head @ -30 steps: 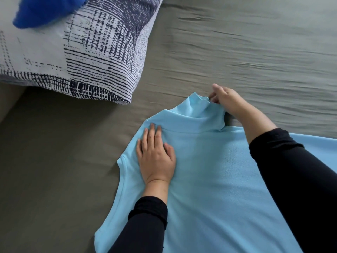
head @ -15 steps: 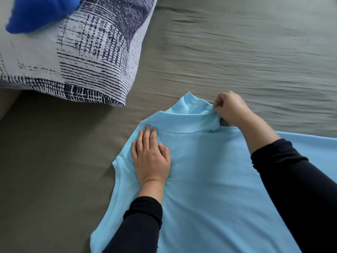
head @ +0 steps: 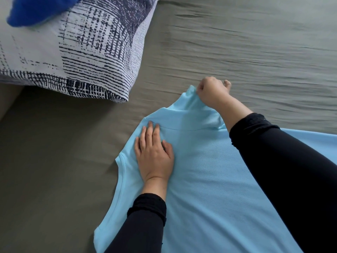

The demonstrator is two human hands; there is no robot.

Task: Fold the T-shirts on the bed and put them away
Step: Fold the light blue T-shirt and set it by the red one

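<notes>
left hand (head: 155, 157) flat, fingers straight, pressing the light blue T-shirt (head: 209, 189) spread on the grey bed sheet (head: 237, 52). right hand (head: 212, 93) further out, fingers curled, pinching the sleeve edge (head: 191, 96). step looks like squaring the sleeve: keep the left palm as anchor, pull the sleeve taut and flat before folding in. patterned pillow (head: 82, 52) beyond, blue item (head: 36, 10) on it
</notes>
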